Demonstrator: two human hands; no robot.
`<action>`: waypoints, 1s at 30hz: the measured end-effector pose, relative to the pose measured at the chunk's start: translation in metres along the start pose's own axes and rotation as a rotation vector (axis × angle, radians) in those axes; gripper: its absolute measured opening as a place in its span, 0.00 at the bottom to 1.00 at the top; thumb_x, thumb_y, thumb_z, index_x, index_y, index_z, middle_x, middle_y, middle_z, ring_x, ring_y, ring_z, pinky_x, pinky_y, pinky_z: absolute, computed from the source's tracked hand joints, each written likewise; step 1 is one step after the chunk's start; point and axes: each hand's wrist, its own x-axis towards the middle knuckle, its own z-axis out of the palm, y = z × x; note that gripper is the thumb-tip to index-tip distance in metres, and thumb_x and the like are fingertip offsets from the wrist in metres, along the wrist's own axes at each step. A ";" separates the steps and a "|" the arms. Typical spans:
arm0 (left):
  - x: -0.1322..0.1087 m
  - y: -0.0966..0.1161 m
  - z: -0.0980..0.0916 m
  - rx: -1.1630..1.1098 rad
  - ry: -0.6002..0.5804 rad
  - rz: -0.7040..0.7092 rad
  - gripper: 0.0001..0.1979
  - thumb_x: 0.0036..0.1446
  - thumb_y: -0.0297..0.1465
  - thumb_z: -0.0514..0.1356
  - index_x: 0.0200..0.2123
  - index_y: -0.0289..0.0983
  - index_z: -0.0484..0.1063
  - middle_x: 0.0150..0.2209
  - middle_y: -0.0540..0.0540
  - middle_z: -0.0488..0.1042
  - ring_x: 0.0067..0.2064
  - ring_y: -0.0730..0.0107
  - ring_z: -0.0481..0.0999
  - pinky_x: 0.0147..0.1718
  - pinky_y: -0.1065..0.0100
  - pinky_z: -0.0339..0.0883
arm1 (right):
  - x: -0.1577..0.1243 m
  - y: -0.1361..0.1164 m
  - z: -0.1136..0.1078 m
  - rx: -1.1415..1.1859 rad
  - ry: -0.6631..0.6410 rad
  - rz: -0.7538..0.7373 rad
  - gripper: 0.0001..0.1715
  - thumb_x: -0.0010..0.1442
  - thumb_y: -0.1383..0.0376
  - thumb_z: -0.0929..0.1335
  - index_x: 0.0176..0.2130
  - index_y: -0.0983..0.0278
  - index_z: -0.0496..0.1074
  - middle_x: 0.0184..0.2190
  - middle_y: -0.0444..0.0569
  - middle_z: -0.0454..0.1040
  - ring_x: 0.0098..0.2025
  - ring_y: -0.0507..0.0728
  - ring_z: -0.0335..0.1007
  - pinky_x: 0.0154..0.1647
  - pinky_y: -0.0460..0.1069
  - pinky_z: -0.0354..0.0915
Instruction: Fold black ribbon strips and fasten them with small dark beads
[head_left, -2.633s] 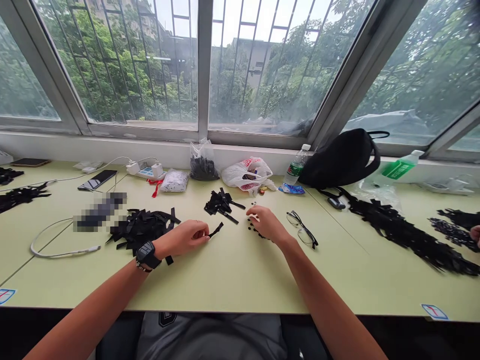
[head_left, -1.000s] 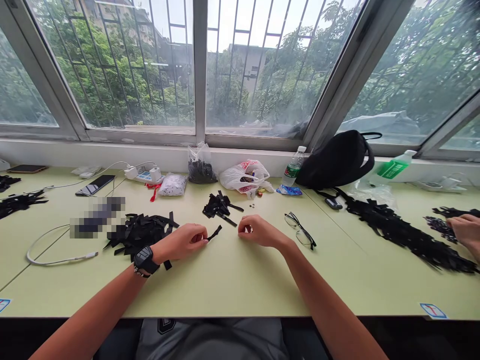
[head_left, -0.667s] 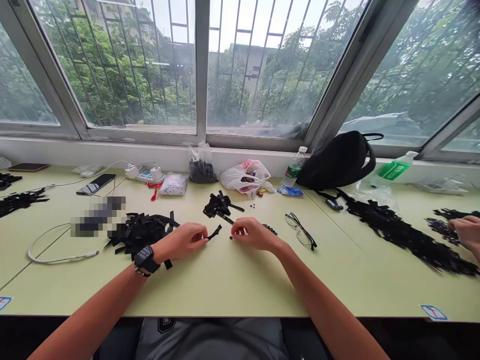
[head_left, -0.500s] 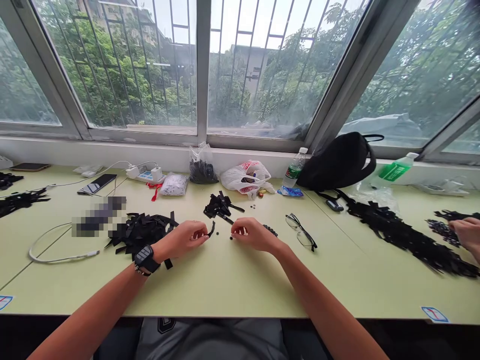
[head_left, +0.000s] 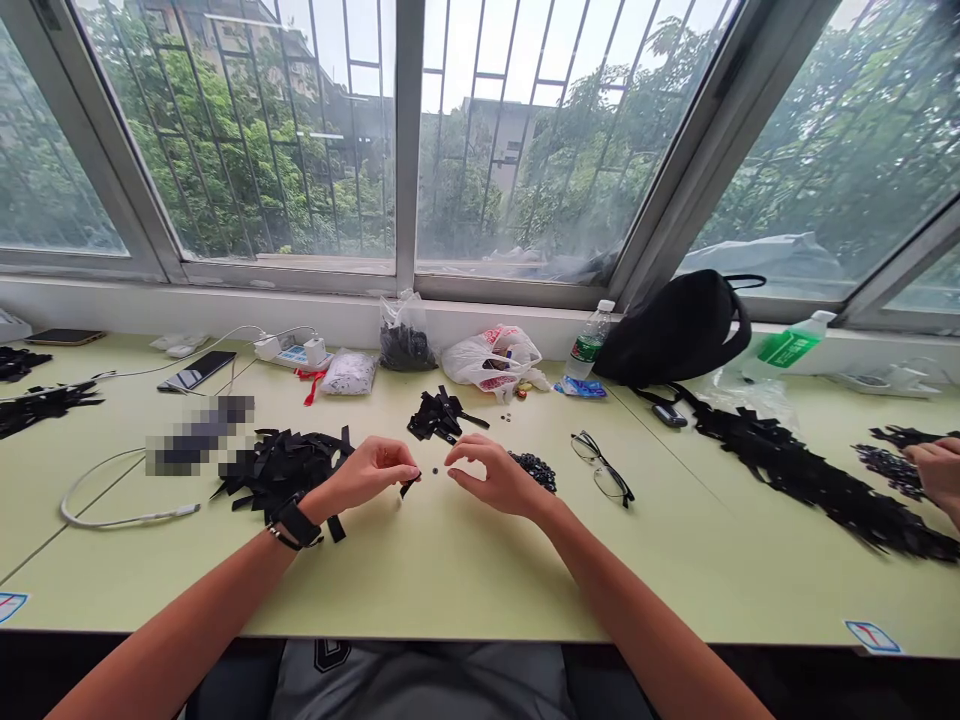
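My left hand (head_left: 375,475) is closed, thumb against fingers, on a short black fabric strip (head_left: 407,487) that hangs from the fingertips. Opposite it, my right hand (head_left: 491,478) has its thumb and forefinger apart, with nothing visible between them. On the table between the two hands lies one small dark round piece (head_left: 435,471). A heap of small shiny black round pieces (head_left: 538,472) sits just beyond my right hand and is partly covered by it. Beside my left wrist spreads a loose pile of black strips (head_left: 277,465). A smaller strip pile (head_left: 436,414) lies farther back.
Eyeglasses (head_left: 602,468) lie to the right. Along the window side stand a plastic bag of dark pieces (head_left: 406,335), a white carrier bag (head_left: 491,358), a bottle (head_left: 589,342) and a black bag (head_left: 675,330). Another person's hand (head_left: 937,470) is at the far right.
My left hand has turned, so the strip now points down instead of up. My right hand has shifted slightly left and its fingers have parted; the dark piece by its fingertips no longer shows there.
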 end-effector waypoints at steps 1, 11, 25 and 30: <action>0.001 0.000 0.000 -0.011 0.011 -0.013 0.12 0.62 0.38 0.67 0.35 0.34 0.82 0.31 0.45 0.81 0.33 0.68 0.75 0.34 0.68 0.68 | 0.000 -0.001 0.000 0.022 -0.013 0.012 0.07 0.69 0.60 0.70 0.44 0.57 0.80 0.42 0.51 0.80 0.46 0.60 0.74 0.49 0.55 0.71; -0.006 0.020 0.000 -0.022 0.065 -0.061 0.22 0.62 0.35 0.64 0.59 0.42 0.79 0.54 0.40 0.80 0.47 0.60 0.77 0.48 0.61 0.69 | 0.001 -0.008 0.000 0.291 -0.065 0.056 0.16 0.67 0.57 0.72 0.54 0.55 0.80 0.56 0.52 0.76 0.55 0.60 0.74 0.54 0.55 0.73; -0.002 0.003 0.003 0.208 0.084 0.008 0.27 0.64 0.41 0.65 0.65 0.45 0.73 0.60 0.39 0.73 0.43 0.66 0.74 0.37 0.68 0.70 | 0.006 0.001 0.001 0.371 0.053 0.204 0.19 0.68 0.50 0.70 0.47 0.60 0.83 0.44 0.52 0.82 0.46 0.61 0.76 0.46 0.54 0.74; -0.003 -0.009 0.008 0.389 0.122 0.064 0.22 0.65 0.39 0.64 0.61 0.44 0.78 0.57 0.40 0.75 0.39 0.68 0.73 0.30 0.71 0.67 | 0.007 0.003 0.002 0.321 0.110 0.216 0.19 0.69 0.50 0.69 0.45 0.60 0.82 0.45 0.52 0.80 0.46 0.60 0.75 0.42 0.51 0.72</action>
